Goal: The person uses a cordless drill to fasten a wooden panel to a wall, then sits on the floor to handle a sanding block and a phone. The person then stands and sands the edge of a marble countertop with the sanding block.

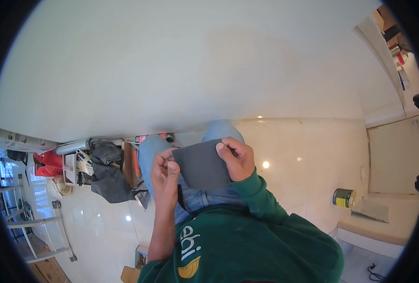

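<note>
A sheet of dark grey sandpaper (202,166) is held out above my lap, slightly curved. My left hand (164,172) pinches its left edge near the upper corner, thumb on the near face. At the upper right corner, my right hand (238,160) grips the sheet with the thumb in front and the fingers mostly behind. Below the sandpaper are my jeans (200,200), with one knee raised on each side. A large white wall (186,70) rises just beyond the knees.
On the left, a box of tools (128,165) stands by the wall, with dark cloth (110,174) and a red cloth (49,164) nearby. A metal ladder (60,231) is farther left. A dark can with a yellow label (344,198) stands at right, near a low ledge (372,234).
</note>
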Demonstrator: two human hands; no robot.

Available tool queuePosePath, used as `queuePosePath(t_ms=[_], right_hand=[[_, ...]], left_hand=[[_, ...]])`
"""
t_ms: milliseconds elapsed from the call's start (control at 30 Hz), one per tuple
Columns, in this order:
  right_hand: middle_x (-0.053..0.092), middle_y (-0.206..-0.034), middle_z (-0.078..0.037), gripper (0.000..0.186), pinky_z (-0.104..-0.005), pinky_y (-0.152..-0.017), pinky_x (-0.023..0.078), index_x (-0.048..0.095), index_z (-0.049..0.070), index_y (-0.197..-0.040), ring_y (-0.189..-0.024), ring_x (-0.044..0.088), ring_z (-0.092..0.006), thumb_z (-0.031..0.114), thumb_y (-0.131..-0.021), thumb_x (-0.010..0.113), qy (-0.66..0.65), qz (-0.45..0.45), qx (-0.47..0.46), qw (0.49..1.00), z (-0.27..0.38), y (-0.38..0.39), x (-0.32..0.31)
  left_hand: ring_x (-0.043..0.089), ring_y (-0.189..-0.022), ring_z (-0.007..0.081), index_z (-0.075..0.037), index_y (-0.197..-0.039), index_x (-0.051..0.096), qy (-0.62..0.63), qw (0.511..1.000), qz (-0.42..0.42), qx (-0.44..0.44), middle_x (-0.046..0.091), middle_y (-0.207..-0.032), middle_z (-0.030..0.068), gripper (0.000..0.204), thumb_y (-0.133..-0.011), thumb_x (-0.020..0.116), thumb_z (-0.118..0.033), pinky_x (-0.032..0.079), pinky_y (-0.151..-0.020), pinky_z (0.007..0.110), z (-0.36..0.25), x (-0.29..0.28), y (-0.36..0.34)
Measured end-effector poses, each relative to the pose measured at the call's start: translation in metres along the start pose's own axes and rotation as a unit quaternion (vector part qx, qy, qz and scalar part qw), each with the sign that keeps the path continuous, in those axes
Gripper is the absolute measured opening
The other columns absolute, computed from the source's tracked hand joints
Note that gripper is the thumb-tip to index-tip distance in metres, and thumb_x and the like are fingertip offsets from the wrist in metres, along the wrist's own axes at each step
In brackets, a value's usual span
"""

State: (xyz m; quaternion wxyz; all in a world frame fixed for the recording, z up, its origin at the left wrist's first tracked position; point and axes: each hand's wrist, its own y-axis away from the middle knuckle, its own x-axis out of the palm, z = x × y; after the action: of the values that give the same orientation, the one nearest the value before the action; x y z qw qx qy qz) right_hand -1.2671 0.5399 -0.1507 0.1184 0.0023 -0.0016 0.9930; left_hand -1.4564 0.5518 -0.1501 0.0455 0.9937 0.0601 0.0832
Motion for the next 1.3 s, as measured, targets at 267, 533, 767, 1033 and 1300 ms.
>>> queuePosePath(t_ms=[267,533,767,1033,1300], right_hand=[[0.052,-0.074,0.007,0.017,-0.0219,-0.063,0.035,0.067,-0.004,-0.091,-0.07,0.044,-0.0025,0.011,-0.099,0.067,-0.006,-0.032,0.032,0.999,-0.003,-0.003,-0.014],[0.049,-0.072,0.008,0.017,-0.0222,-0.061,0.032,0.066,-0.002,-0.088,-0.068,0.041,-0.002,0.012,-0.099,0.066,0.009,-0.047,0.012,0.999,-0.006,-0.006,-0.016],[0.051,-0.073,0.008,0.017,-0.022,-0.062,0.033,0.067,-0.001,-0.09,-0.068,0.041,-0.0022,0.012,-0.099,0.067,-0.022,-0.041,0.026,0.999,-0.01,-0.009,-0.018],[0.064,-0.088,-0.002,0.015,-0.0254,-0.072,0.045,0.072,-0.003,-0.103,-0.08,0.055,-0.0091,0.009,-0.101,0.062,-0.008,-0.061,-0.018,0.998,-0.005,-0.009,-0.016],[0.069,-0.128,-0.012,0.041,-0.0439,-0.096,0.052,0.073,0.008,-0.122,-0.116,0.065,-0.0332,0.006,-0.081,0.073,0.262,0.138,-0.359,0.885,0.006,0.011,0.011]], left_hand=[[0.04,-0.07,0.0031,-0.007,-0.083,0.059,-0.072,0.989,0.109,-0.07,0.048,-0.074,-0.008,0.035,-0.098,0.075,-0.034,0.03,-0.062,0.022,0.012,-0.011,0.01],[0.049,-0.07,0.004,-0.004,-0.088,0.061,-0.016,0.995,0.096,-0.034,0.055,-0.076,-0.0041,0.027,-0.099,0.074,-0.025,0.039,-0.065,0.02,0.013,-0.004,0.015],[0.058,-0.074,0.0085,-0.002,-0.094,0.059,-0.057,0.985,0.137,-0.091,0.054,-0.081,-0.0013,0.03,-0.104,0.066,-0.03,0.055,-0.071,0.027,0.021,-0.011,0.014],[0.064,-0.085,0.0132,-0.002,-0.108,0.062,-0.211,0.973,0.05,0.081,0.068,-0.1,0.0085,0.035,-0.107,0.06,-0.036,0.056,-0.084,0.033,0.021,-0.003,0.009],[0.055,-0.131,0.0252,-0.009,-0.145,0.05,0.406,0.888,0.119,-0.178,0.058,-0.143,0.0099,0.064,-0.109,0.033,-0.059,0.046,-0.109,0.045,0.028,0.0,0.011]])
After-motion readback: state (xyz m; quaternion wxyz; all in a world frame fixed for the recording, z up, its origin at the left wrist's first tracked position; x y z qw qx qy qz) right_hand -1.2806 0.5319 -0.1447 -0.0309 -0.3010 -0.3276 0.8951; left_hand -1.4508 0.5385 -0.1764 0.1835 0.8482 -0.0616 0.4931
